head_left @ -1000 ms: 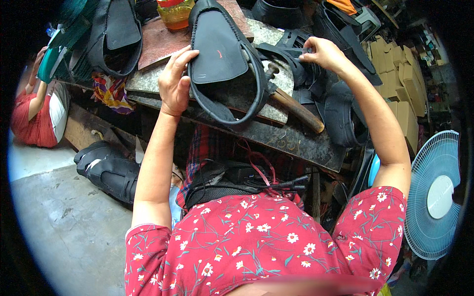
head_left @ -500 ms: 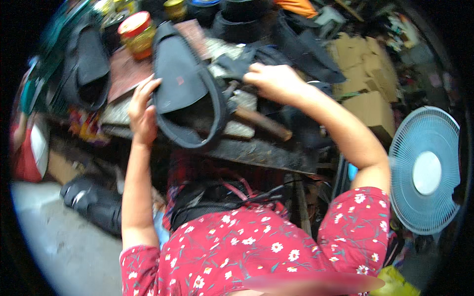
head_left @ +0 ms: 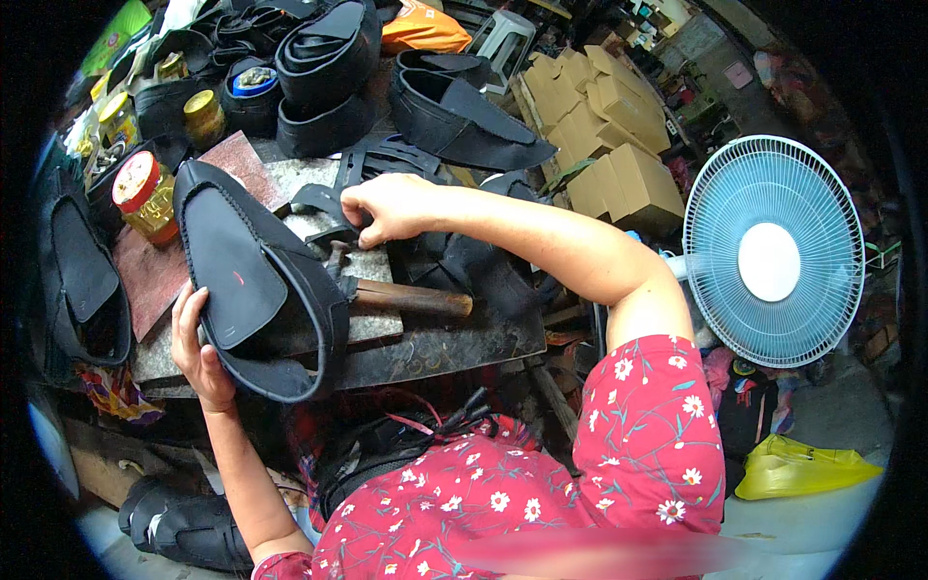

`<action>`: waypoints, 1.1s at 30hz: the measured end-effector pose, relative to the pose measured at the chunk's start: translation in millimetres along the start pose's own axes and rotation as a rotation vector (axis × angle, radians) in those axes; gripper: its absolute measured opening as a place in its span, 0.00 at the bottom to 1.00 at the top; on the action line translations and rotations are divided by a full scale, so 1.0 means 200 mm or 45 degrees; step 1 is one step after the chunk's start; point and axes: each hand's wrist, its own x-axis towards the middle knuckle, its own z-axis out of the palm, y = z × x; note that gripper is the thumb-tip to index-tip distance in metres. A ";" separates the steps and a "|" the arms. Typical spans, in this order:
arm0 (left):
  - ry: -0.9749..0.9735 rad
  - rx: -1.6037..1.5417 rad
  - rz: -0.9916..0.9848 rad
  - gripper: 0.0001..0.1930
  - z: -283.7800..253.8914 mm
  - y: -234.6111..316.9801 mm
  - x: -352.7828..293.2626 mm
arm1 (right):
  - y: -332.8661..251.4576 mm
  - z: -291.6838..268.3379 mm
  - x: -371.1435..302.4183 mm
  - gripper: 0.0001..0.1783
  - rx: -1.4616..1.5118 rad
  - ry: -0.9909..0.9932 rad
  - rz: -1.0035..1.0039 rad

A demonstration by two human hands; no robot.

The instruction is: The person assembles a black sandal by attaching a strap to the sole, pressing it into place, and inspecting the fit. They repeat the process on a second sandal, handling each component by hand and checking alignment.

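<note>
Dark worn workbench (head_left: 474, 338) bearing long, smooth black shoe upper (head_left: 232, 261); left hand (head_left: 200, 356) resting open against its edge; right hand (head_left: 391, 208) keeping fingers curled beside curved black strap (head_left: 316, 196), grip unclear.

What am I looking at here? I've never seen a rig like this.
There's no machine: these are a person's bare hands, seen from a fisheye camera on their head looking down, so straight edges bend. The left hand rests open against the edge of a black shoe piece. The right hand's curled fingers are at a black strap; their grip is unclear. On the workbench also lie a hammer and a red-lidded jar.
</note>
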 end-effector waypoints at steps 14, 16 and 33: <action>0.047 -0.010 0.068 0.38 0.01 0.00 0.02 | 0.05 -0.07 -0.21 0.19 -0.171 0.197 -0.344; 0.058 0.004 0.107 0.39 0.02 0.01 0.03 | 0.03 0.01 -0.27 0.18 -0.327 0.056 -0.298; 0.031 -0.025 0.095 0.38 -0.01 0.04 0.02 | 0.21 -0.12 -0.31 0.09 -0.077 0.060 -0.244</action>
